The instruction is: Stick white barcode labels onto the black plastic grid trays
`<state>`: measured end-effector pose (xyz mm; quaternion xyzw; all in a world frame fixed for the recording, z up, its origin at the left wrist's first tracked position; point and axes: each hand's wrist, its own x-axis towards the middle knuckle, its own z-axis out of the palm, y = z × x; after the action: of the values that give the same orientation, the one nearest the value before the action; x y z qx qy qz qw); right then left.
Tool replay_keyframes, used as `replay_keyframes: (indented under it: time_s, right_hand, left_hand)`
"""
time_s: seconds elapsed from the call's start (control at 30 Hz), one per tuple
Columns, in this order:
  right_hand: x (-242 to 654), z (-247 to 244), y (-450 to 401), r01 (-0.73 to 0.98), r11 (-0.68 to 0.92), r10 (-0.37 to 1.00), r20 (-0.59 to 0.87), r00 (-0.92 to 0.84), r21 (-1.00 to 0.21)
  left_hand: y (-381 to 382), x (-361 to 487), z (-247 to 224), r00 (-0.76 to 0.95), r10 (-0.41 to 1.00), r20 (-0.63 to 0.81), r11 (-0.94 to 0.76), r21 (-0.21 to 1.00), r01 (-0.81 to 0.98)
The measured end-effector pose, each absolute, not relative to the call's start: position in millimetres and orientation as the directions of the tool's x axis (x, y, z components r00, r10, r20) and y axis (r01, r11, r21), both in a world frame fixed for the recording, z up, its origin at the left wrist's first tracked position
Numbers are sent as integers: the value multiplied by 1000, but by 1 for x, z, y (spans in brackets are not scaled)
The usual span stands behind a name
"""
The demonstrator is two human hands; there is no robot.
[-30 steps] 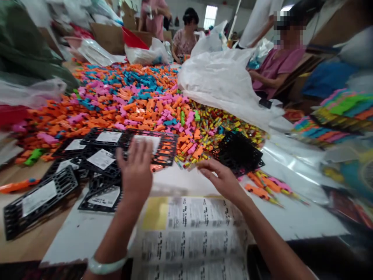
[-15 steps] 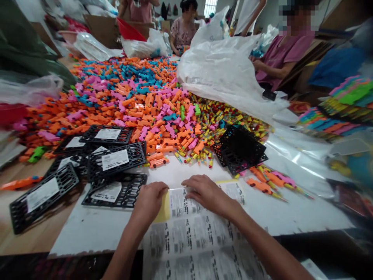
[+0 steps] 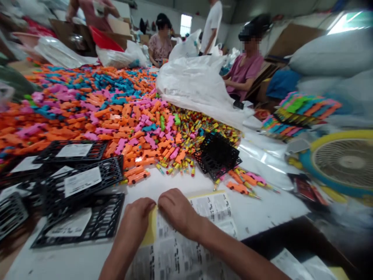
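A sheet of printed white stickers (image 3: 167,254) on yellow backing lies at the table's front edge, its lower part nearest me. My left hand (image 3: 137,217) is closed at the sheet's upper left, by a bare yellow strip (image 3: 150,227). My right hand (image 3: 178,212) rests over the top row, thumb and fingers pinched at a sticker's edge right beside the left fingertips. What the fingertips grip is partly hidden. To the left lie several black plastic grid trays (image 3: 106,216) with white stickers on them.
A large heap of orange, pink and blue toy cars (image 3: 96,112) covers the back. Beside it are yellow-red pencil pieces (image 3: 204,120), a white plastic bag (image 3: 192,79), stacked black trays (image 3: 217,153) and loose car-topped pencils (image 3: 247,181). A fan (image 3: 349,161) stands right; co-workers (image 3: 247,66) sit behind.
The view has turned to the right, bringing the fan into sight. My right hand has moved left along the sheet's top, up against my left hand.
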<state>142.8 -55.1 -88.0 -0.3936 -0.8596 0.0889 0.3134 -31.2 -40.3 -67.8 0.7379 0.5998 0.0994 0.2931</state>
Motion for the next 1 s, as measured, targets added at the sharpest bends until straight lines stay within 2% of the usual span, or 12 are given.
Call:
replay_keyframes:
  time_s: [0.07,0.17,0.23,0.3,0.37,0.43,0.53,0.6,0.7,0.8,0.9,1.0]
  right_hand:
    - [146,-81,-60,510,739,671,539,-508,-439]
    - [157,-62,-69,312,717,695,608,-384,-623]
    - [173,-48,-68,201,593,805,570,-165,-780]
    - [200,-37,-59,120,434,886,447,121,-893]
    - [235,-32,-45,80,308,872,315,376,-948]
    - [271,-32,-31,47,277,800,257,542,-960]
    - [312,-36,-21,-50,356,712,236,661,-933]
    - [327,-38,-21,-71,381,679,227,698,-922]
    - [339,-41,-30,4,352,638,243,730,-936]
    - [351,-46,-42,74,314,608,260,750,-947]
    - [363,-54,-50,67,258,613,217,760,-964]
    - [371,-62,-52,25,220,626,161,763,-975]
  left_hand:
    - [-33,-34,-72,279,937,-210,-143,497,856]
    - [-25,-39,-79,275,935,-226,-190,337,922]
    - [-22,-45,-85,250,939,-237,-198,223,954]
    - [-19,-51,-89,234,956,-178,-215,120,969]
    - [-14,-52,-91,261,965,-29,-259,43,965]
    - [-5,-38,-86,320,937,138,-321,-10,947]
    - [18,21,-68,471,848,244,-478,-33,878]
    - [39,77,-53,609,764,213,-622,-7,783]
    - [78,160,-36,759,638,131,-769,47,638]
    - [117,214,-31,839,545,0,-837,60,544]
    - [144,237,-34,862,488,-134,-862,80,501]
    - [159,239,-38,880,465,-94,-873,118,473]
